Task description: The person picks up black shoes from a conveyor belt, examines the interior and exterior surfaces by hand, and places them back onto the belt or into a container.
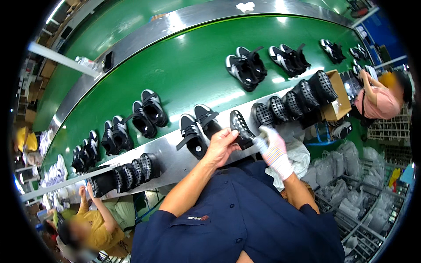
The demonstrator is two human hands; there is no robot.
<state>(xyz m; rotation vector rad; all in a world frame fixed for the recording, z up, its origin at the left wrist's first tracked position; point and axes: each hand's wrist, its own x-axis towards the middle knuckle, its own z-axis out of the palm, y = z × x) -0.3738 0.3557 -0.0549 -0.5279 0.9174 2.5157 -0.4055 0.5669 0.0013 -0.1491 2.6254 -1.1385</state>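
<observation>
A black perforated shoe-shaped piece (239, 124) is held up before the wearer's chest, over the near metal edge (172, 165) of the green surface (188, 74). The bare left hand (220, 147) pinches its lower left side between thumb and curled fingers. The right hand (272, 149), in a pale striped glove, has its fingers partly bent at the piece's lower right; whether it grips or merely touches cannot be told.

Just beside the piece, at 9 o'clock, stands a pair of black-and-white sneakers (193, 141). At 2 o'clock a row of similar perforated pieces (291, 105) runs along the edge to an open cardboard box (344, 103). Another sneaker pair (246, 69) sits at 12 o'clock. At 8 o'clock lies a second row of dark pieces (131, 173), with a co-worker in yellow (107, 223) beyond; one in pink (379, 101) is near 3 o'clock. Bagged items (351, 197) fill a grey rack at 4 o'clock.
</observation>
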